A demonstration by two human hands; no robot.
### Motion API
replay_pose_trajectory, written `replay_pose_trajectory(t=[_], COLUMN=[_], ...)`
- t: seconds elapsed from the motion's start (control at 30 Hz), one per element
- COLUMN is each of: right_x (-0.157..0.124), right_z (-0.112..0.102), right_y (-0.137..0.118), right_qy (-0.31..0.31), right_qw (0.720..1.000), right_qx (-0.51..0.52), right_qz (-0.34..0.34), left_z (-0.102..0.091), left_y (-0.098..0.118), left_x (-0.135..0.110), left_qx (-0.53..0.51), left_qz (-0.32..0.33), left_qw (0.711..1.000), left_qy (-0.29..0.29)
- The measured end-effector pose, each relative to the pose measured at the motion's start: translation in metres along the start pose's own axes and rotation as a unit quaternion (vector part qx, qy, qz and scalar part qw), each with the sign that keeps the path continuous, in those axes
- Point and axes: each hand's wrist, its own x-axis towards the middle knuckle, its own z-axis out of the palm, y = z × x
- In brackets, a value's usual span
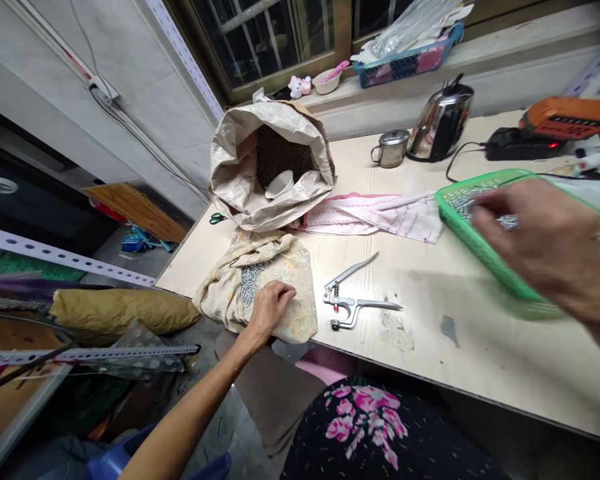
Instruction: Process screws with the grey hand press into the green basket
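Observation:
My left hand (269, 308) rests on a patterned cloth bag (260, 283) at the table's near left corner, fingers curled on the fabric beside a heap of small metal pieces showing in its opening. My right hand (545, 243) is blurred by motion, close to the camera, reaching over a green plastic basket (485, 250) that holds several small metal pieces. Its fingers curl downward; whether they hold anything is hidden. A pair of metal snap pliers (353, 303) lies on the table between my hands.
A large paper sack (270, 167) with dark contents and a white cup (280, 185) stands at the back left. Pink-and-white cloth (380, 213), a steel kettle (440, 123), a small lidded mug (393, 147), an orange tool (565, 119), green scissors (217, 218).

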Motion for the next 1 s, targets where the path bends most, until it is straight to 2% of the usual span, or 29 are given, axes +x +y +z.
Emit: replay_pose_trajectory(t=[0.1,0.17,0.23,0.3,0.37,0.43,0.53,0.67,0.77,0.87,0.93,1.0], right_x=[-0.013,-0.029,-0.046,-0.063,-0.078,-0.089,-0.101,-0.107,-0.108,-0.109,-0.110,-0.109], right_z=[-0.019,-0.016,-0.001,0.021,0.045,0.066,0.085,0.095,0.098,0.099,0.097,0.093], right_y=[0.032,0.035,0.023,0.002,-0.023,-0.045,-0.065,-0.066,-0.061,-0.059,-0.060,-0.063], right_qy=[-0.057,-0.090,-0.131,-0.187,-0.247,-0.294,-0.304,-0.284,-0.277,-0.254,-0.231,-0.212], right_qw=[0.990,0.984,0.987,0.982,0.959,0.940,0.938,0.946,0.947,0.950,0.954,0.957], right_qx=[-0.120,-0.143,-0.088,0.020,0.104,0.116,0.081,0.064,0.079,0.083,0.072,0.060], right_qz=[0.051,0.059,0.034,-0.024,-0.088,-0.128,-0.146,-0.140,-0.145,-0.162,-0.175,-0.189], left_z=[0.011,0.015,0.017,0.019,0.022,0.025,0.030,0.028,0.019,0.012,0.013,0.020], left_y=[0.006,0.002,-0.005,-0.012,-0.016,-0.019,-0.024,-0.026,-0.014,0.012,0.033,0.051], left_x=[0.000,0.001,0.000,-0.001,-0.004,-0.007,-0.012,-0.014,-0.011,-0.009,-0.010,-0.013], left_qx=[0.081,0.133,0.155,0.170,0.191,0.214,0.231,0.226,0.166,-0.001,-0.147,-0.278], left_qz=[0.033,0.033,0.031,0.031,0.035,0.046,0.061,0.064,0.050,-0.014,-0.090,-0.164], left_qw=[0.996,0.990,0.987,0.984,0.980,0.975,0.971,0.972,0.985,1.000,0.985,0.944], left_qy=[-0.009,-0.020,-0.036,-0.044,-0.044,-0.040,-0.033,-0.025,0.000,0.019,-0.019,-0.073])
